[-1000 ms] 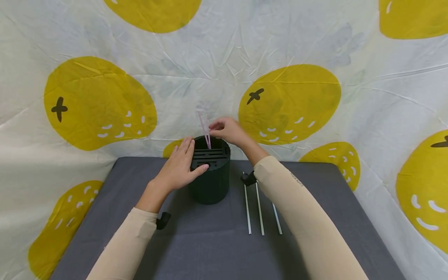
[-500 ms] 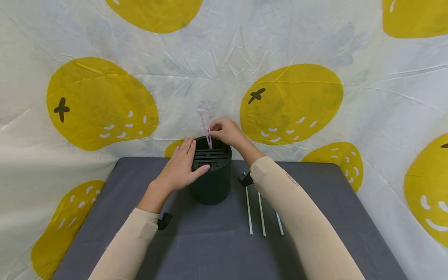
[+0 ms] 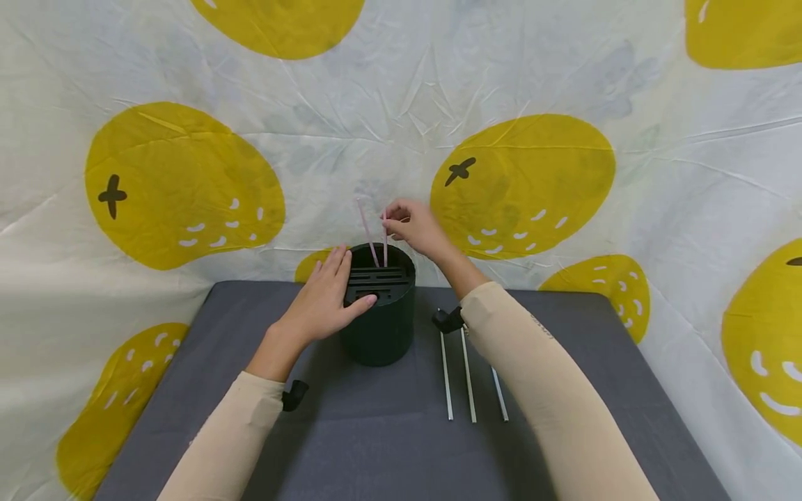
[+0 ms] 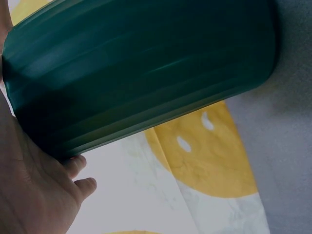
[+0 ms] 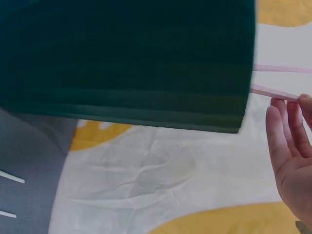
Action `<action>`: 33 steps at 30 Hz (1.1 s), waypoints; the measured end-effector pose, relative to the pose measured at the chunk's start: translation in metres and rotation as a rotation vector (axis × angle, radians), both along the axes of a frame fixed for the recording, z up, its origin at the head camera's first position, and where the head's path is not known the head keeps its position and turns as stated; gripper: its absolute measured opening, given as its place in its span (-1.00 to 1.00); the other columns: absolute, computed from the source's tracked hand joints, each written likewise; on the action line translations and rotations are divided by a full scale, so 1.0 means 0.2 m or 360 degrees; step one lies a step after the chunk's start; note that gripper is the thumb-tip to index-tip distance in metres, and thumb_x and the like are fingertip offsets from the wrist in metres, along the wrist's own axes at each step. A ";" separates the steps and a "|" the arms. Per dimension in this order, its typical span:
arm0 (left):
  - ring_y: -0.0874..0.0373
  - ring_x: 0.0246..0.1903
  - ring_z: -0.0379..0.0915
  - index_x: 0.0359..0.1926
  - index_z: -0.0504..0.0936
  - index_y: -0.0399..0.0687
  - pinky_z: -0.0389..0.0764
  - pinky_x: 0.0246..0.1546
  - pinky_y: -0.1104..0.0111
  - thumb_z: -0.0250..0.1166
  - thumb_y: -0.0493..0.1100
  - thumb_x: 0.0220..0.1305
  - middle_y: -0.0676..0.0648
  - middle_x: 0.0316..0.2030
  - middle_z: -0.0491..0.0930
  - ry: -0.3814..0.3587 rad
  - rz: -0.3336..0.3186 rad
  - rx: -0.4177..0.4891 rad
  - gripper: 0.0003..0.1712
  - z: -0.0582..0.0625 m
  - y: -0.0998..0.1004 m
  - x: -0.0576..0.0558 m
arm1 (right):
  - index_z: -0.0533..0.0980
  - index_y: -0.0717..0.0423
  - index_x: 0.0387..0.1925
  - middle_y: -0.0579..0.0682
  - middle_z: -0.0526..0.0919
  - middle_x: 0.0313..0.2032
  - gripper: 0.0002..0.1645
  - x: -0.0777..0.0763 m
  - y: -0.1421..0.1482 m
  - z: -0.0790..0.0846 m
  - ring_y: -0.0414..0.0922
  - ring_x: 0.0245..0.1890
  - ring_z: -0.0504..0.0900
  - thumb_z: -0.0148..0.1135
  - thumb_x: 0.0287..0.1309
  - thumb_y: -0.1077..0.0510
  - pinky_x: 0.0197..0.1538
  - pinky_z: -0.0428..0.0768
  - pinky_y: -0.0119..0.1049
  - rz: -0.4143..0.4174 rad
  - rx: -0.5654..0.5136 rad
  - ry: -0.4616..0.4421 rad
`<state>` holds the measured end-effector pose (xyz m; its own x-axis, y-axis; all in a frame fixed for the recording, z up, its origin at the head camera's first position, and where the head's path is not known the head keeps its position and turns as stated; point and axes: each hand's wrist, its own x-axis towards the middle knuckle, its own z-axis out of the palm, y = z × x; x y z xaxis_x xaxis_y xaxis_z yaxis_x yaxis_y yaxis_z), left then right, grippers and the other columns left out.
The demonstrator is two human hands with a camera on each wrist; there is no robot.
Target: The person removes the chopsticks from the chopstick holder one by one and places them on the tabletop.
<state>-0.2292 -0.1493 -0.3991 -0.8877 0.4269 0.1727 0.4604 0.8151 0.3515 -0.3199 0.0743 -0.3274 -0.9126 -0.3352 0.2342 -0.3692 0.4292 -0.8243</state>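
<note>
A dark green round holder [image 3: 377, 341] with a black slotted insert [image 3: 376, 278] stands upright near the back of the table. My left hand [image 3: 316, 296] rests on its left side with straight fingers, the thumb lying over the near rim; in the left wrist view this hand [image 4: 39, 185] lies against the ribbed wall. Above the opening my right hand [image 3: 416, 226] pinches a thin pink stick [image 3: 385, 256] near its top, its lower end inside the holder. A second pink stick [image 3: 367, 229] leans left in the opening, untouched. The right wrist view shows fingertips on the stick [image 5: 273, 92].
Right of the holder, three thin pale sticks lie on the grey tablecloth [image 3: 401, 438]: one on the left [image 3: 446, 376], one in the middle [image 3: 468, 383], and one partly under my right forearm [image 3: 499, 396]. A fabric backdrop [image 3: 388, 90] with yellow fruit hangs behind the table.
My right hand has risen slightly and shifted right with the pink stick, which now stands nearly vertical, apart from the other one. My left hand stays on the holder.
</note>
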 end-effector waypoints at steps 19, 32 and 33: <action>-0.11 0.66 -0.38 0.65 -0.16 -0.26 -0.22 0.60 -0.16 -0.11 0.58 0.41 -0.20 0.67 -0.31 0.0008 0.0002 0.0010 0.23 0.01 0.00 -0.01 | 0.63 0.33 -0.05 0.27 0.68 -0.13 -0.81 0.11 0.07 0.26 0.13 -0.19 0.75 0.29 0.39 0.28 -0.12 0.78 -0.28 -0.0069 -0.0585 0.0322; -0.09 0.66 -0.42 0.65 -0.21 -0.22 -0.24 0.61 -0.14 -0.11 0.59 0.41 -0.18 0.67 -0.34 -0.0012 0.0003 0.0012 0.23 0.01 -0.01 0.00 | 0.68 0.27 -0.11 0.08 0.69 -0.22 -0.87 0.25 0.25 0.37 -0.08 -0.34 0.72 0.34 0.32 0.34 -0.15 0.77 -0.32 -0.0086 -0.0989 0.0458; -0.09 0.66 -0.42 0.65 -0.22 -0.22 -0.24 0.61 -0.14 -0.12 0.59 0.41 -0.18 0.67 -0.35 -0.0014 0.0003 0.0009 0.23 0.01 0.00 0.00 | 0.68 0.27 -0.11 0.08 0.68 -0.21 -0.86 0.26 0.27 0.37 -0.08 -0.34 0.72 0.33 0.32 0.35 -0.15 0.77 -0.32 -0.0085 -0.0999 0.0451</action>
<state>-0.2293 -0.1503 -0.3964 -0.8900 0.4243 0.1669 0.4556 0.8141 0.3601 -0.2674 0.1292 -0.2528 -0.7990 -0.0144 0.6012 -0.5987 -0.0744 -0.7975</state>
